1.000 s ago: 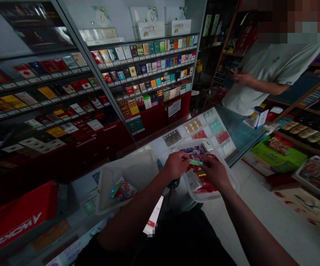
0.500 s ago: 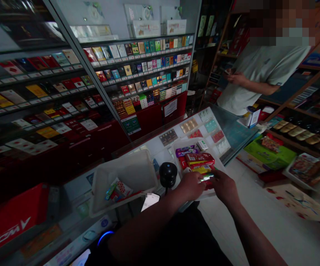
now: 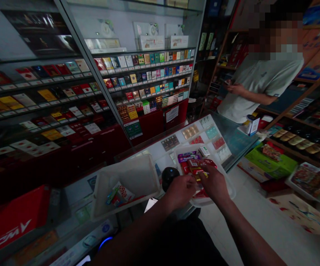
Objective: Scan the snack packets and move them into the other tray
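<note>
Two white plastic bins [image 3: 132,171] by the surface's [image 3: 75,190] near edge hold colourful packets [image 3: 123,193]; red rectangular boxes [image 3: 194,163] (right-hand bin) lie by the right fingers [image 3: 204,175] and left fingers [image 3: 188,181], grips unclear.

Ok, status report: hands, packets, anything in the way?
Left hand by fuller tub, grip unclear. Right hand over red packets inside, grip unclear. Black rounded object close to left hand.

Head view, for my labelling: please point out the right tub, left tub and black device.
Right tub [image 3: 231,190], head view: right edge.
Left tub [image 3: 127,171], head view: inner wall.
Black device [image 3: 169,177], head view: rounded body.
</note>
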`<state>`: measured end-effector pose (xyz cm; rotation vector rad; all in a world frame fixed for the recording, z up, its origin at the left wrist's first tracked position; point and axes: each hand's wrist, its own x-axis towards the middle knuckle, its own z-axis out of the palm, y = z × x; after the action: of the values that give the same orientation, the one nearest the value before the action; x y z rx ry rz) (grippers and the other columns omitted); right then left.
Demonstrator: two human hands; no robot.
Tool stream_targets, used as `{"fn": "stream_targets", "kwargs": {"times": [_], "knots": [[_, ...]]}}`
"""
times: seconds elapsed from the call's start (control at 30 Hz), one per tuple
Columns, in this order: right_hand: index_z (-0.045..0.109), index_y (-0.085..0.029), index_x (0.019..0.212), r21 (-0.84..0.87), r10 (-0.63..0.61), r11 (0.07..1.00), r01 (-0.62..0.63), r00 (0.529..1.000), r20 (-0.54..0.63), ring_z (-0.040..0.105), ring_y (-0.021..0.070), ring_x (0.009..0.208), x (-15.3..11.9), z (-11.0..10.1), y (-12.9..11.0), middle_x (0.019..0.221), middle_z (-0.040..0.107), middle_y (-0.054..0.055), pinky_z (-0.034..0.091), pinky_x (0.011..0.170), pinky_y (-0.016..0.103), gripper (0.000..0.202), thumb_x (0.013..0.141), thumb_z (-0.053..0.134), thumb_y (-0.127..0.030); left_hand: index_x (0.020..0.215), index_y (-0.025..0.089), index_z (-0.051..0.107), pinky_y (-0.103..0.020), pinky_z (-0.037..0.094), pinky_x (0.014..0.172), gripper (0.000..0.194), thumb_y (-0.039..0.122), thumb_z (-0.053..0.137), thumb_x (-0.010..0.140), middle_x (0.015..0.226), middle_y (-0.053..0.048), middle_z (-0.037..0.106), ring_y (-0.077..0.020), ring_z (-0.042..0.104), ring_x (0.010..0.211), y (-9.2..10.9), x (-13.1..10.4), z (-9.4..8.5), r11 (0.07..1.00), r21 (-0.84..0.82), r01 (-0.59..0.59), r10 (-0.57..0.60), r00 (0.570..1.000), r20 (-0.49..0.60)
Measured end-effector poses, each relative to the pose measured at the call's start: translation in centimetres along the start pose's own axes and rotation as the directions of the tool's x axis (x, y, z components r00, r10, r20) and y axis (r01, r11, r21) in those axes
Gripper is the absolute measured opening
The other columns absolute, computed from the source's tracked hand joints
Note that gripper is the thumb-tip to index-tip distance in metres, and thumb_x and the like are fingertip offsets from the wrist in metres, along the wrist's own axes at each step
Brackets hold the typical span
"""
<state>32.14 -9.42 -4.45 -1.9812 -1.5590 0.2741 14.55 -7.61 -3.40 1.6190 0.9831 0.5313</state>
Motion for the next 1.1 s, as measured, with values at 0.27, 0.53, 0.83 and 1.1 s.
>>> {"fn": "stream_targets", "kwargs": {"times": [0.27,0.53,0.83,1.1], "knots": [[0.072,-0.014,0.106,0.213,-0.221,0.956,0.201,0.973,0.073,0.067,0.0234,0.097,0.5,2.7,-9.3,0.104,0.074,0.012,0.050,0.089,0.035,0.026,0.087,0.057,-0.024,0.091,0.017,0.071,-0.026,0.049,0.073,0.017,0.027,0.061,0.083,0.088,-0.004,0.076,-0.0169,0.069,0.081,-2.2,-4.0,-7.9,0.999,0.014,0.035,-0.032,0.984,-0.176],[0.075,-0.018,0.092,0.362,-0.280,0.925,0.113,0.848,0.449,0.067,0.0156,0.080,-0.9,9.0,-16.1,0.086,0.075,0.004,0.045,0.074,0.025,0.016,0.082,0.063,-0.020,0.096,0.014,0.073,-0.030,0.049,0.079,0.024,0.027,0.058,0.083,0.094,-0.009,0.077,-0.0213,0.070,0.086,-8.5,-8.3,-19.4,0.866,0.299,0.401,-0.225,0.847,-0.482],[0.074,-0.011,0.113,0.118,-0.359,0.901,0.418,0.566,0.742,0.067,0.0261,0.110,-1.3,18.9,-19.6,0.116,0.073,0.017,0.049,0.088,0.030,0.036,0.083,0.062,-0.026,0.120,0.011,0.066,-0.033,0.045,0.096,0.036,0.023,0.058,0.087,0.125,-0.017,0.069,-0.0274,0.064,0.116,-15.7,-10.6,-24.1,0.536,0.596,0.598,-0.342,0.799,-0.494],[0.076,-0.006,0.110,0.014,-0.272,0.864,0.503,0.443,0.854,0.070,0.0306,0.108,-1.7,23.7,-20.3,0.114,0.073,0.023,0.054,0.083,0.030,0.037,0.080,0.067,-0.027,0.130,0.011,0.059,-0.032,0.047,0.092,0.044,0.022,0.059,0.088,0.124,-0.020,0.068,-0.0283,0.066,0.115,-18.8,-9.8,-23.3,0.456,0.605,0.653,-0.418,0.757,-0.502]]}}
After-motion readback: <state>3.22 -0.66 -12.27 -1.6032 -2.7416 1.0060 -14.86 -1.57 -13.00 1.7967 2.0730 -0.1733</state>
